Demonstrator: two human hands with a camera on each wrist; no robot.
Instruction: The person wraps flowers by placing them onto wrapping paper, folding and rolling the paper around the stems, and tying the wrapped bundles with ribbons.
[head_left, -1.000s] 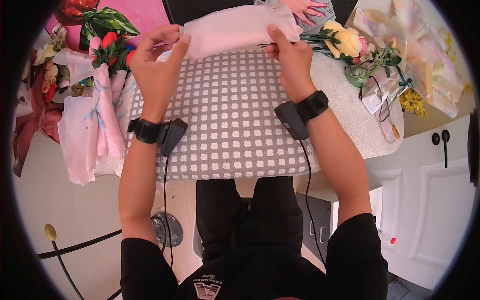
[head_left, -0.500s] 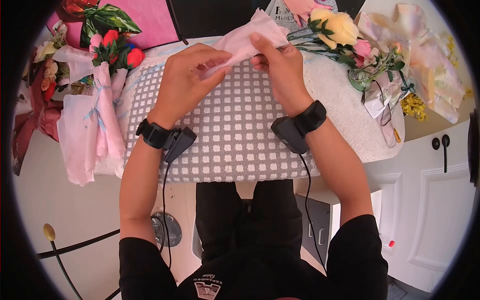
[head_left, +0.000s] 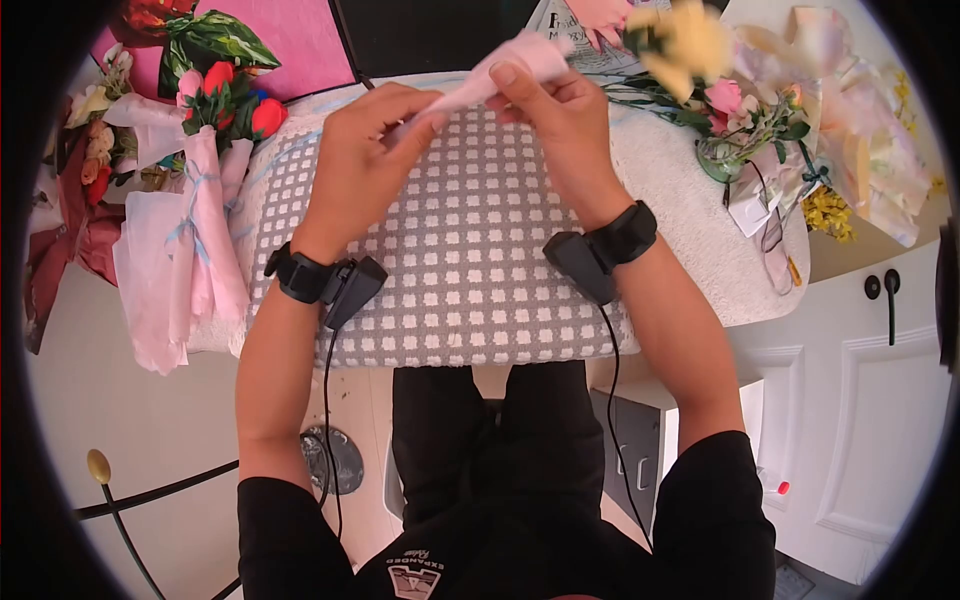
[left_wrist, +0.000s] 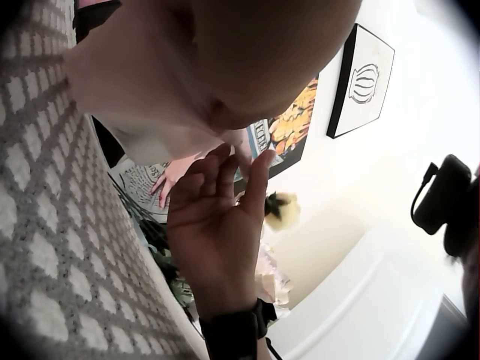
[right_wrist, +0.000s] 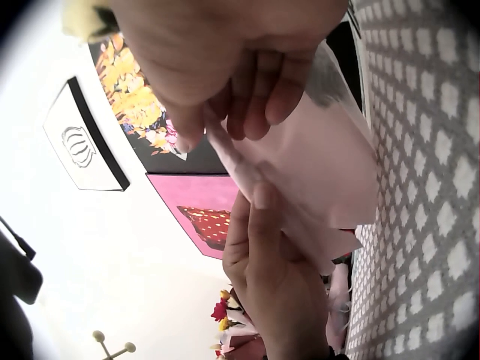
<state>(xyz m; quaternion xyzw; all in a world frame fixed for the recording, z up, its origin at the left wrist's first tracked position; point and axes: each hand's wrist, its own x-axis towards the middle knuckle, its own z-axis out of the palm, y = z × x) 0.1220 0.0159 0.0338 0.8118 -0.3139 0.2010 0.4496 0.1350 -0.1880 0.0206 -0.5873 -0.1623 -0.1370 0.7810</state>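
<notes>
In the head view, the paper is lying at twelve o'clock, bridging the gap between the hands above the checked cloth on the bench. Its long axis is running from eight o'clock to two o'clock. Neither hand is nearer, as both are touching it: the left hand is pinching the eight-o'clock end, and the right hand is gripping it toward two o'clock, thumb on top. In the right wrist view, a wide flap is spreading from the pinched edge toward the cloth. A yellow rose is showing blurred just beyond the right hand, at its two o'clock; whether the grip is including its stem, I cannot tell. At the view's two o'clock, a glass jar is sitting beneath small flowers; whether they are standing in it is unclear. At ten o'clock, a pink wrap, tied with blue ribbon, is holding red roses.
</notes>
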